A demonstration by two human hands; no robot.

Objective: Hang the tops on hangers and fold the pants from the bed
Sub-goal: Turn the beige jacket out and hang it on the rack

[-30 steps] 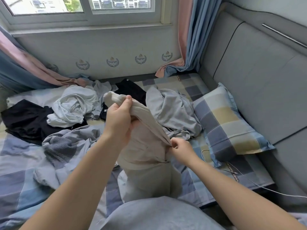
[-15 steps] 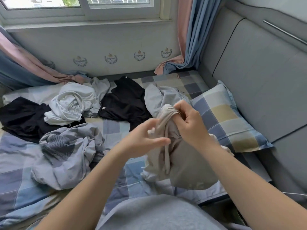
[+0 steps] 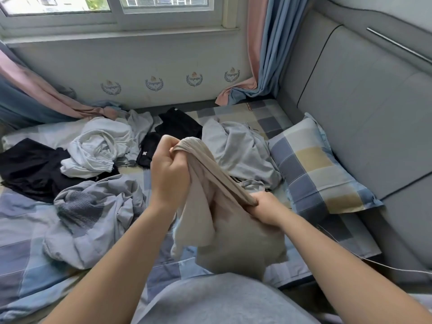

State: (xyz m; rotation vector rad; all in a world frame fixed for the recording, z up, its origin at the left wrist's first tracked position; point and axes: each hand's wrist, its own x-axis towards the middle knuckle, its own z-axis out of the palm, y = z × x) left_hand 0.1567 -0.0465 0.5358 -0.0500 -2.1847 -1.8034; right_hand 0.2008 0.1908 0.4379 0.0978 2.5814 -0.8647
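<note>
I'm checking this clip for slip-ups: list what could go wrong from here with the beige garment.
1. The beige garment is bunched between the left hand and right hand, so it may fold crooked unless spread flat first.
2. Little bare bedsheet shows nearby; laid down, it could land on the grey garment and crease.

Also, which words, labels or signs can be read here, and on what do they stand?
Nothing reads clearly.
On the wall emblems: a word in each wreath, too blurred to read.
On the black garment: a small white cross, no letters.
On the checked sheet: a small red label, too small to read.
</note>
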